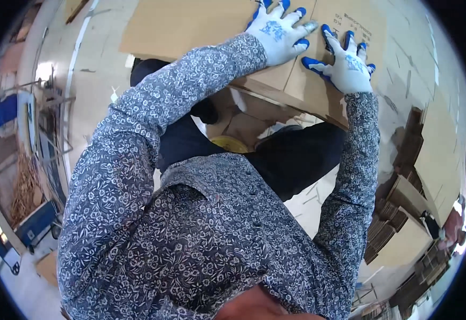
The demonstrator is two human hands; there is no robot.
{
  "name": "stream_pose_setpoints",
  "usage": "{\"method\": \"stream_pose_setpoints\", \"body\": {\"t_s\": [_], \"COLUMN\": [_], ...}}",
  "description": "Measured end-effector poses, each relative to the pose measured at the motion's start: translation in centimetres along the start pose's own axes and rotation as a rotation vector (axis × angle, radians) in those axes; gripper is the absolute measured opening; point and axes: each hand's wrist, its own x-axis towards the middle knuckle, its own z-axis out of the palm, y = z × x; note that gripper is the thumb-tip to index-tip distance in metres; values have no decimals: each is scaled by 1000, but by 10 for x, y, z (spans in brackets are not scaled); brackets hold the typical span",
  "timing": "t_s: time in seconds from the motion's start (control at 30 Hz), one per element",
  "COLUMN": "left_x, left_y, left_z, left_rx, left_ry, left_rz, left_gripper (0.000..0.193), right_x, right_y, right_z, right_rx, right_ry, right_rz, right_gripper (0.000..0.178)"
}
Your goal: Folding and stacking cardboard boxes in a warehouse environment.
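Flat, creased brown cardboard [190, 24] lies beneath the fingers [291, 17]; behind them run floral cloth sleeves [195, 74], the left bent, the right straighter; left hand [278, 34] and right hand [349, 65], in white gloves [353, 80] with blue tips, lie palm-down, fingers spread wide

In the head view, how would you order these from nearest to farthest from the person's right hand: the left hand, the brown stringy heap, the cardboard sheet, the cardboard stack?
1. Cardboard sheet: directly under the right hand.
2. Left hand: just to its left.
3. Cardboard stack: lower right.
4. Brown stringy heap: far left.
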Motion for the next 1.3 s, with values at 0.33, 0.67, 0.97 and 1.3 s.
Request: {"method": "stream_pose_setpoints", "body": {"t_s": [0.33, 0.67, 0.97, 1.3], "left_x": [8, -4, -4, 4], "left_y": [-12, -3, -13, -3], "left_z": [16, 27, 26, 33], "left_rx": [98, -16, 30, 26], "left_ry": [-150, -27, -100, -47], "left_rz": [-72, -12, -58, 0], "left_gripper": [55, 55, 53, 52], "right_x": [-74, -171, -128, -284], "right_y": [213, 321, 171, 410], "right_z": [18, 96, -93, -72], "right_rx": [146, -236, -349, -112], "right_ry": [600, 27, 464, 480], "right_rz": [508, 1022, 568, 1259], "right_gripper": [99, 86, 34, 55]}}
